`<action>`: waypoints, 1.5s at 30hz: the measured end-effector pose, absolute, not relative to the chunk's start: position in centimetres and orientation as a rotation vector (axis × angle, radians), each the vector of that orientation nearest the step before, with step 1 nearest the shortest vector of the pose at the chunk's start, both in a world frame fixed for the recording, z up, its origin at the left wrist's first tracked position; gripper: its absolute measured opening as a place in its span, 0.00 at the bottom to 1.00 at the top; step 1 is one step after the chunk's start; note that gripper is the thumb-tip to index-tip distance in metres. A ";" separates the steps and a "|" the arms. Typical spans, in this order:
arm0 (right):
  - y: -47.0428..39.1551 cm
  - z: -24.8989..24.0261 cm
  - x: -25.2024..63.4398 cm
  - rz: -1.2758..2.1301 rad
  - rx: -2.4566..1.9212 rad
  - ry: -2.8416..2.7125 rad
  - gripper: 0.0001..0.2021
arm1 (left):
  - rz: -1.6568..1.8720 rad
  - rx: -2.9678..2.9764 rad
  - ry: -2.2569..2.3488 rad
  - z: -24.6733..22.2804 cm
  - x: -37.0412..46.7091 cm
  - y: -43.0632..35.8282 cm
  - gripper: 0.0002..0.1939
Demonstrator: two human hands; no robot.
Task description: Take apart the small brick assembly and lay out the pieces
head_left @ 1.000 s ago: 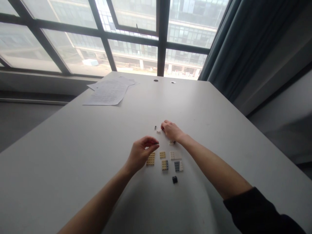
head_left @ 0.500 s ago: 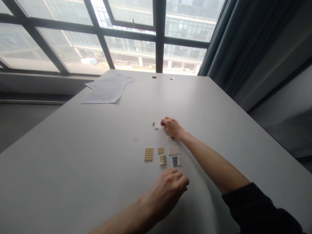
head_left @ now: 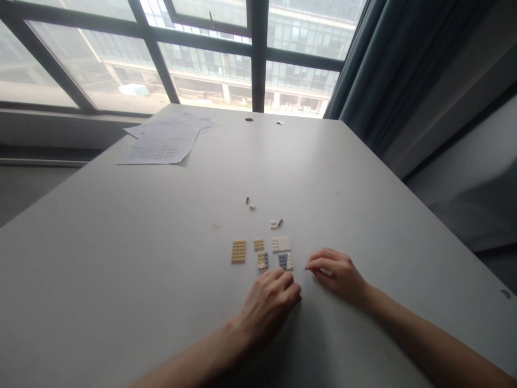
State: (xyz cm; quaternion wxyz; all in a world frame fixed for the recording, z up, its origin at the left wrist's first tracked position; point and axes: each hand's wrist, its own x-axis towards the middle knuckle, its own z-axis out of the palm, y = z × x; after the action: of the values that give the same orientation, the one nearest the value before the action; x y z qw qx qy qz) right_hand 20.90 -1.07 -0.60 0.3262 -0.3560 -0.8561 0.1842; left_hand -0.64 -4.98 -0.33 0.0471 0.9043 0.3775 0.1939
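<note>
My right hand (head_left: pixel 335 272) is pinched, with the tip of a small dark brick piece (head_left: pixel 306 268) showing at its fingertips. Fingers curled, my left hand (head_left: pixel 272 296) lies low over the table just in front of the toy bricks; whatever it may hold is hidden. Closest to it are a dark grey wedge plate (head_left: pixel 283 261) joined to a white strip and a tan and blue-grey plate (head_left: pixel 262 261). Behind these are a small tan plate (head_left: pixel 258 245) and a white plate (head_left: pixel 281 244). A larger tan plate (head_left: pixel 238 251) lies at the left.
Farther back on the white table (head_left: pixel 161 231) are a small white studded piece (head_left: pixel 274 224), a dark piece (head_left: pixel 280 222), another white piece (head_left: pixel 252 207) and a tiny dark piece (head_left: pixel 247 200). Paper sheets (head_left: pixel 161 143) lie at the far left. A curtain (head_left: pixel 363 81) hangs at the right.
My right hand has come back from the far small pieces to the right of the plates, carrying a small dark piece. My left hand stays near the plates. The view has shifted slightly.
</note>
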 end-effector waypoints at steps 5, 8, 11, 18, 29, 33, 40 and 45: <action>-2.3 -1.4 21.2 0.511 -0.895 -2.303 0.09 | 0.656 2.764 1.158 -0.1 -1.1 -4.8 0.06; -2.8 -1.4 21.6 0.526 -0.863 -2.316 0.10 | 0.698 2.793 1.150 0.1 -1.6 -4.7 0.06; -3.2 -1.3 21.8 0.538 -0.844 -2.326 0.11 | 0.691 2.836 1.107 0.2 -1.9 -4.6 0.06; -3.7 -1.0 21.5 0.493 -1.065 -2.246 0.09 | 0.562 2.852 1.126 0.1 -1.5 -4.4 0.03; -3.7 -0.6 20.7 0.501 -1.086 -2.337 0.08 | 0.614 2.846 1.158 -0.3 -0.9 -4.2 0.05; -3.3 -0.1 20.3 0.553 -1.164 -2.338 0.07 | 0.608 2.855 1.186 -0.2 -0.9 -4.4 0.06; -2.9 0.1 20.4 0.603 -1.232 -2.283 0.05 | 0.618 2.874 1.192 0.0 -0.9 -4.5 0.05; -3.6 -0.1 20.6 0.600 -1.252 -2.285 0.05 | 0.604 2.859 1.200 0.0 -1.0 -4.5 0.04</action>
State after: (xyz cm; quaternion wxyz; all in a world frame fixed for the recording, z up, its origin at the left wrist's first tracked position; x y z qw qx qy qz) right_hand 20.58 -3.62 -0.07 0.2318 -0.4555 -0.8313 0.2184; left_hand -0.95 -4.47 0.04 -0.0084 0.9051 0.3798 0.1912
